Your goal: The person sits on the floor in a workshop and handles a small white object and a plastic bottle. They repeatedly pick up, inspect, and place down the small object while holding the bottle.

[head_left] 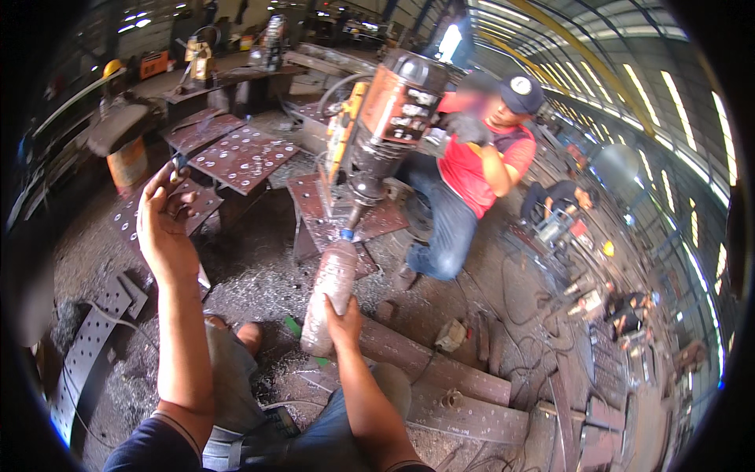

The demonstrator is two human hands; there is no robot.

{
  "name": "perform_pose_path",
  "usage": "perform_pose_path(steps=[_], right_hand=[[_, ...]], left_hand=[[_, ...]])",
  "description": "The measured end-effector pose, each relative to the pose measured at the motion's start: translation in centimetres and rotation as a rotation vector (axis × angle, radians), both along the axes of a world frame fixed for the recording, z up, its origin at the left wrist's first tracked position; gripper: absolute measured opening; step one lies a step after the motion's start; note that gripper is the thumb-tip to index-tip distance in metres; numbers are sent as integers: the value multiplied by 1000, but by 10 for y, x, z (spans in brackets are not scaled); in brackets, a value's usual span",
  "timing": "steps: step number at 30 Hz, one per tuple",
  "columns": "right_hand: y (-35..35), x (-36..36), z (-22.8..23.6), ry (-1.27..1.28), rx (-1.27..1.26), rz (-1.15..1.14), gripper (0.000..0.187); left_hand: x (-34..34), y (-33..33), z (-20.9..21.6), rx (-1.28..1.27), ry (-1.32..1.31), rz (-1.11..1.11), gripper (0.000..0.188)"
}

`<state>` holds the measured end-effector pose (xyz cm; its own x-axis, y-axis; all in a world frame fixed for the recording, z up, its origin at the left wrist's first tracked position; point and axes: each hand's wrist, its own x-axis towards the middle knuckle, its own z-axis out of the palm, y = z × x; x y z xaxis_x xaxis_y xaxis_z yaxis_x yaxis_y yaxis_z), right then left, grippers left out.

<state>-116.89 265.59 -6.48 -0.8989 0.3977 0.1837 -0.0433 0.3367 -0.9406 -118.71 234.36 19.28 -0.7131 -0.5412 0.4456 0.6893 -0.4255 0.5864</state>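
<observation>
My right hand is wrapped around a cloudy plastic bottle with a blue neck. The bottle leans upright in front of me, its top close to the tip of a large drilling machine with an orange motor body. Whether the two touch, I cannot tell. Raised at the left, my left hand has its fingers curled around a small dark blue piece, perhaps a cap. Beneath the drill lies a brown steel plate.
Drilled steel plates rest on supports behind my left hand. A co-worker in a red shirt kneels by the drill, wearing gloves. Long steel strips, cables and metal shavings cover the floor. A perforated plate lies at the left.
</observation>
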Motion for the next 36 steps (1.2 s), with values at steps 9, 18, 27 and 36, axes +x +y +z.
perform_pose_path(steps=[9,18,27,36], right_hand=[[-14,-4,13,-120,-8,21,84],[-4,4,11,-181,-78,50,99],[-9,1,10,-5,-73,-8,61],[1,10,4,-83,-242,43,61]], left_hand=[[-117,-55,-165,-179,-470,208,26],[-116,-53,-183,123,-701,-72,12],[-131,-61,-210,259,-727,-289,13],[-130,-43,-221,304,-665,-324,14]])
